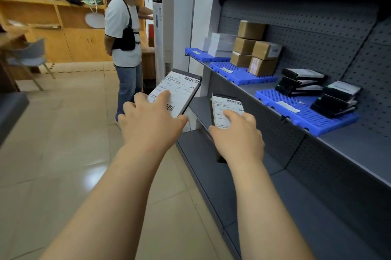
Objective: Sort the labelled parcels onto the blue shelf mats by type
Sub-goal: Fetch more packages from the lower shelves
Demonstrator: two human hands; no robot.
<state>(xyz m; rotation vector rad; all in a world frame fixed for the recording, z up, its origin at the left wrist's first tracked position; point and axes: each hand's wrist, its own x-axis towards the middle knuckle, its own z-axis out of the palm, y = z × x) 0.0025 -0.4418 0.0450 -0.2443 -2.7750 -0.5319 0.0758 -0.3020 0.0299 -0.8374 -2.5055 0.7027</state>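
Two flat black labelled parcels held in the air beside the grey shelf unit [243,88]: left parcel [179,88] gripped by left hand [151,122], thumb on label; right parcel [225,111] gripped by right hand [237,137]. Behind, on blue mats: nearest mat [296,111] bearing black parcels [317,90], middle mat [239,73] brown boxes [256,50], far mat [201,54] white boxes [220,45]. Farther left, a person in a white shirt [122,27] standing on tiled floor [63,133].

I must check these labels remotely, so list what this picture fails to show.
Head view only:
- Printed text on the white labels of the two flat black parcels: too small, partly under the hands' fingers.
- Right hand's parcel: lower end hidden behind it.
- Small white tags on the blue ribbed shelf mats: unreadable.
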